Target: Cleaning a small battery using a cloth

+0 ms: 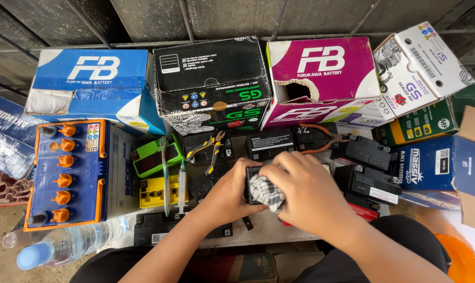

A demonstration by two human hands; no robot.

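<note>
My left hand point(228, 193) grips a small black battery point(251, 184) from its left side, holding it over the low table. My right hand point(306, 189) presses a black-and-white checked cloth point(265, 193) against the battery's front. Most of the battery is hidden under both hands.
Several small black batteries point(366, 152) lie around, with a green one point(154, 156) and a yellow one point(156, 192). Pliers point(212, 147), a syringe point(181, 184) and a large blue battery with orange caps point(64, 173) sit left. Battery boxes point(321, 68) line the back; a water bottle point(64, 245) lies lower left.
</note>
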